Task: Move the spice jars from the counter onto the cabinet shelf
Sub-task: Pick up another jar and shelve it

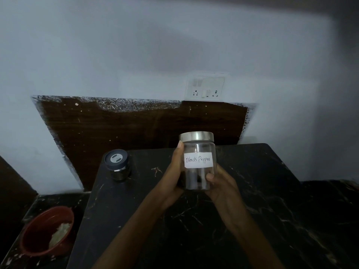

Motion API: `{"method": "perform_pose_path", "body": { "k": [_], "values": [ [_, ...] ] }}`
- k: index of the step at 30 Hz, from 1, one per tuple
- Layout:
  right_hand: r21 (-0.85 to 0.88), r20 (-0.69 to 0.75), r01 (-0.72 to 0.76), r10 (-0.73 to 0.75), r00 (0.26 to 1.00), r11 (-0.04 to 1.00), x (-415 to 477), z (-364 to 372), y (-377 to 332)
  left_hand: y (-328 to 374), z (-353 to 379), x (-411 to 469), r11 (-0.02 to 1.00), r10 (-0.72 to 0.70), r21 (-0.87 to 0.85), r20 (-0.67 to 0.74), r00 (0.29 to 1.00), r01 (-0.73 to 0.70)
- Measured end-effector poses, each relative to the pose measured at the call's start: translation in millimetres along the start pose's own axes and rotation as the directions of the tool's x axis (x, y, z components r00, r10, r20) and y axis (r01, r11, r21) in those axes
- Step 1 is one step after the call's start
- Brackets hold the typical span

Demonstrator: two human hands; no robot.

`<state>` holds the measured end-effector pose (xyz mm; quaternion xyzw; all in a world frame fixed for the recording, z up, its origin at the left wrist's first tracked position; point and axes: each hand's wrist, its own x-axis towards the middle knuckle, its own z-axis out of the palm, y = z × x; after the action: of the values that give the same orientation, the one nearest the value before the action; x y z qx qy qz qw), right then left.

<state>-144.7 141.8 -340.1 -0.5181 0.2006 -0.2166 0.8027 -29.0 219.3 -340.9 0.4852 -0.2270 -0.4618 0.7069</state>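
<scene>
Left hand [172,178] and right hand [222,184] grip the Black Pepper jar [198,159], seemingly above the counter [262,181]

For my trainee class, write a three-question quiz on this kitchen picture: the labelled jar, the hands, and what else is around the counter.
1. True or false: the jar labelled Black Pepper is gripped by both the left hand and the right hand.
2. What stands on the counter to the left of the held jar? A) a jar with a dark lid B) a kettle C) a stack of plates
3. Fill in: the red bowl sits at the lower ____ of the view.

Key: 1 true; 2 A; 3 left.
</scene>
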Motion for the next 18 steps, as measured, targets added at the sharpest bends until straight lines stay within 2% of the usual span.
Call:
{"method": "perform_pose_path", "body": {
  "k": [11, 14, 18],
  "values": [
    [0.031, -0.038, -0.019, 0.020, 0.999, 0.999, 3, -15, -23, 10, 23, 10, 0.999, 0.014, 0.046, -0.001, 1.000, -0.014],
    [-0.040, -0.021, -0.008, 0.007, 1.000, 0.999, 0, -22, -43, 18, 32, 15, 0.998, 0.035, 0.044, 0.011, 0.999, -0.036],
    [-0.157, 0.085, 0.085, -0.072, 0.994, 0.984, 0, -32, -90, 45, 56, 31, 0.988, 0.119, 0.089, 0.090, 0.989, -0.127]
  ]
}}
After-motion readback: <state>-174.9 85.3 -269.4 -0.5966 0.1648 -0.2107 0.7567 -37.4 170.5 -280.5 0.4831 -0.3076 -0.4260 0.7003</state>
